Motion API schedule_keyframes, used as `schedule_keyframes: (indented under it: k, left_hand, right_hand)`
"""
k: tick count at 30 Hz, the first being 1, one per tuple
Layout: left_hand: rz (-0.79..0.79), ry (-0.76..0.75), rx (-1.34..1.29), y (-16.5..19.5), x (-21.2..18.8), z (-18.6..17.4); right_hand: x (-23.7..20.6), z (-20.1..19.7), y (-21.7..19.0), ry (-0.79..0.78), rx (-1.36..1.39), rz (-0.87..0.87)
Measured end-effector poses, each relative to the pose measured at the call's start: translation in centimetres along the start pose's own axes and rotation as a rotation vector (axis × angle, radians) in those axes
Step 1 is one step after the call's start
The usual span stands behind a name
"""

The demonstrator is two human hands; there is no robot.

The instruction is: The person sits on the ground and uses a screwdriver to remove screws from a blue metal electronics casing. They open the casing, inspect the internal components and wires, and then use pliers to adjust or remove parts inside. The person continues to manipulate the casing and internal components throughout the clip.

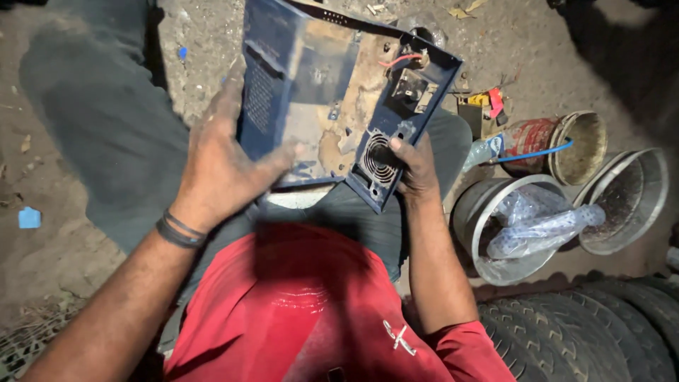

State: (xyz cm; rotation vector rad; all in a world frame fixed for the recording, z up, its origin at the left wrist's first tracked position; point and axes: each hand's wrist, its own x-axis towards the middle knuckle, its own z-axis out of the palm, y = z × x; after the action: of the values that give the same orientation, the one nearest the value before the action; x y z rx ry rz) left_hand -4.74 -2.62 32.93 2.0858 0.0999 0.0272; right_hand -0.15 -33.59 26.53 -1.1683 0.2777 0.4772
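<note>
Gripping blue casing [311,85] edges w/ both hands' fingers [407,152]; bare dirt left.

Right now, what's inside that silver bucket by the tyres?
The silver bucket holds crumpled clear plastic bags and a clear plastic bottle lying across its rim. The bags cover the bottom, so anything beneath them cannot be seen.

Open dirt ground [56,240] lies free to the left. On the right, metal buckets [495,226], a rusty can [537,138] and tyres [587,329] crowd close together. The blue metal case [318,92] fills the lap, blocking the middle.
</note>
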Motion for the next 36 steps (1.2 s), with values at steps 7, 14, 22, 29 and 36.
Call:
schedule_keyframes:
  k: [7,14,22,29,36]
  left_hand:
    - [0.018,-0.066,-0.433,0.6,2.3,3.5]
    - [-0.295,-0.274,-1.146,-3.1,5.1,5.9]
    - [-0.410,-0.270,-1.139,-6.7,3.2,3.9]
    - [-0.356,-0.214,-1.182,-8.6,3.8,3.7]
    - [-0.426,-0.186,-1.272,-9.8,5.5,3.4]
  right_hand:
    - [0.5,6.6,1.3,0.248,-0.959,-0.571]
    - [0.7,11.7,2.4,0.300,-1.211,-0.580]
    - [-0.7,12.6,4.7,0.172,-1.193,-0.638]
    - [0.2,12.0,5.2,0.120,-1.225,-0.637]
    - [1.7,12.1,5.6,0.076,-1.234,-0.659]
